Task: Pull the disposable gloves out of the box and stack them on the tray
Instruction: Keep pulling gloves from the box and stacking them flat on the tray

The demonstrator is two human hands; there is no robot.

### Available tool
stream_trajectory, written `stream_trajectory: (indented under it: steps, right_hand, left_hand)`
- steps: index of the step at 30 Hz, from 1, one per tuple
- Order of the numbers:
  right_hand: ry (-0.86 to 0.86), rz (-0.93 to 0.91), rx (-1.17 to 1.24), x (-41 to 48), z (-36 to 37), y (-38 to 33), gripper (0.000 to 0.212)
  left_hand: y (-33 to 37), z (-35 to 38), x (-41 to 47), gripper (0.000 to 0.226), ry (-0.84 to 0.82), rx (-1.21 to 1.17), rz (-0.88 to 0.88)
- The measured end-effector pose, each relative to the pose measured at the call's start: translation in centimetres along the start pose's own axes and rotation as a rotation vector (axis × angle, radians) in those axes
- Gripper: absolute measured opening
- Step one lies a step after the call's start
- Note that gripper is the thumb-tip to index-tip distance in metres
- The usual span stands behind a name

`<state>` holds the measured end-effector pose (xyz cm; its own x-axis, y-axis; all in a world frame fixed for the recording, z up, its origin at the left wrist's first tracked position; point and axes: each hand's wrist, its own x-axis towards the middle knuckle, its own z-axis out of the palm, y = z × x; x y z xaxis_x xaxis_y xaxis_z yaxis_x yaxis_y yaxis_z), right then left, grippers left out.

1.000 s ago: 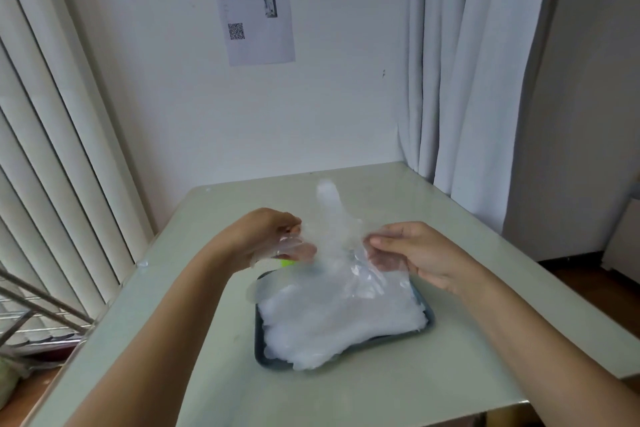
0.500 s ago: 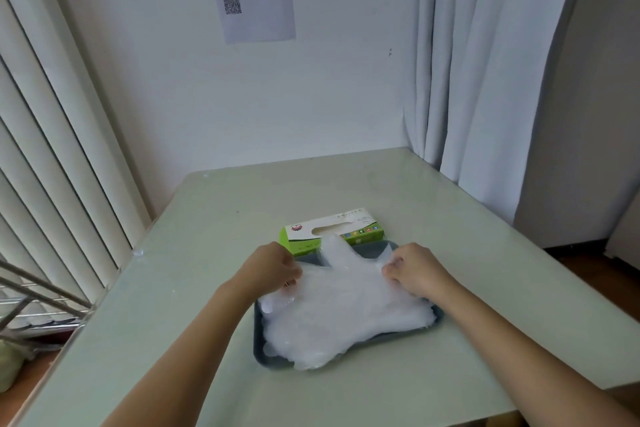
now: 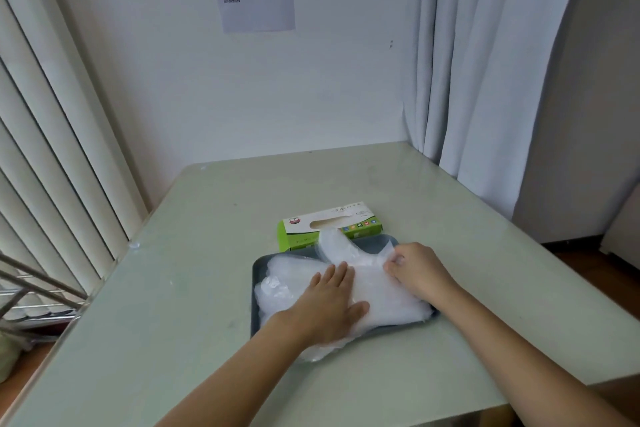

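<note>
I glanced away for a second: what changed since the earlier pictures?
Both hands lowered the raised glove onto the pile on the tray. The left hand let go and now presses flat on it; the right hand still pinches its edge. Tray and box stayed put.

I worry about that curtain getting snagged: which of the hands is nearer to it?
Right. The right hand pinches the glove pile on the side of the tray towards the curtain; the left hand presses flat on the pile, farther left.
</note>
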<state>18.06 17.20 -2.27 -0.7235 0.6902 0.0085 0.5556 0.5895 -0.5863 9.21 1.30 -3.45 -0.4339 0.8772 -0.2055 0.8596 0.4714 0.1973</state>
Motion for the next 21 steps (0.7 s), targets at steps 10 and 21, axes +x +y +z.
stream_trajectory:
  steps: [10, 21]
  right_hand:
    - [-0.333, -0.272, 0.156, -3.0, 3.0, -2.8, 0.046]
    - [-0.549, -0.371, -0.415, -1.7, 1.4, -0.1, 0.088]
  left_hand:
    - [-0.6, 0.7, 0.4, 0.072, -0.014, 0.05, 0.059]
    - [-6.4, -1.3, -4.0, 0.142, -0.22, 0.233, -0.017]
